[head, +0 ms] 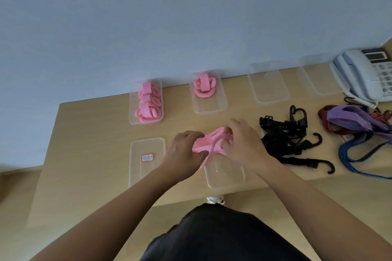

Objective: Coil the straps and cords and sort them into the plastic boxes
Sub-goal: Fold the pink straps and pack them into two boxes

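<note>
Pink strap is bunched between your two hands, right over the far rim of the clear box nearest you. Your left hand pinches its left end and your right hand curls round the right end. So its long axis runs side to side, crosswise to the box. One loose end droops toward the box, and both hands look equally close to it, I reckon.

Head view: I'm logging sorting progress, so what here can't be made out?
Head view only:
1. pink strap: how far it is coiled, hidden by the left hand and right hand gripping it.
2. label on the near-left box: writing too small and blurred.
3. blue cord and telephone: cut off by the right edge.
</note>
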A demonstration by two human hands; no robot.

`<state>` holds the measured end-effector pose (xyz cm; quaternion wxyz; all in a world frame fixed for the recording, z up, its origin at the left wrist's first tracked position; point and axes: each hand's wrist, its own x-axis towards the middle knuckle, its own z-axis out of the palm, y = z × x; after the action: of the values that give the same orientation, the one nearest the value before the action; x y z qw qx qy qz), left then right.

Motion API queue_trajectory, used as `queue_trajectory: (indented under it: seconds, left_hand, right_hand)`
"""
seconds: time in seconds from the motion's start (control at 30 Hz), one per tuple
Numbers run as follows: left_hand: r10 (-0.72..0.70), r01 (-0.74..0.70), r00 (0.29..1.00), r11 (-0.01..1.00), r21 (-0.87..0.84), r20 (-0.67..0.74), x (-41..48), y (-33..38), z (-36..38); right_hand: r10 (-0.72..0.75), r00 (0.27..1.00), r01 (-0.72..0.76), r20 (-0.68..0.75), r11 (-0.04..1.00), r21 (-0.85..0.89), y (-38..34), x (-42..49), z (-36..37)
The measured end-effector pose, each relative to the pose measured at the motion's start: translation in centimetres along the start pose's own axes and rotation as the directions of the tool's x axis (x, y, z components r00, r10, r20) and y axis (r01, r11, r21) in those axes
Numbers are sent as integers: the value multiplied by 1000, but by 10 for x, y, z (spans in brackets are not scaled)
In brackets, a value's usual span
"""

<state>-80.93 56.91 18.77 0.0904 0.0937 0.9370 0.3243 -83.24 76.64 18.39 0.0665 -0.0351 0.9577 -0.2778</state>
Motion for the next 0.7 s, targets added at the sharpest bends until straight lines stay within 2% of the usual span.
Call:
queue_trajectory:
  seconds: [0.13,0.23,0.33,0.47,0.6,0.7]
  left_hand:
    - [-26,41,994,989,-140,110,-22,4,-14]
    - [-34,45,999,948,-314,40,-39,8,-28]
    - [-44,31,999,876,-482,-15,-52,15,-47]
    - [11,-73,995,784,-616,-104,-64,38,-80]
    - [72,-165,985,687,-708,-160,-73,68,-107]
    - [100,-210,976,647,-733,-192,-81,89,-122]
  right_hand:
    - [-126,984,147,-129,974,171,-42,-26,-24]
    - [-157,960,220,-234,936,275,-72,-48,-42]
    - [-162,917,282,-363,909,306,-98,-66,-61]
    - [-243,840,392,-485,890,233,-127,-91,-88]
    - [-323,698,491,-639,866,99,-142,-117,-109]
    - [-380,600,549,-704,835,18,-146,-128,-124]
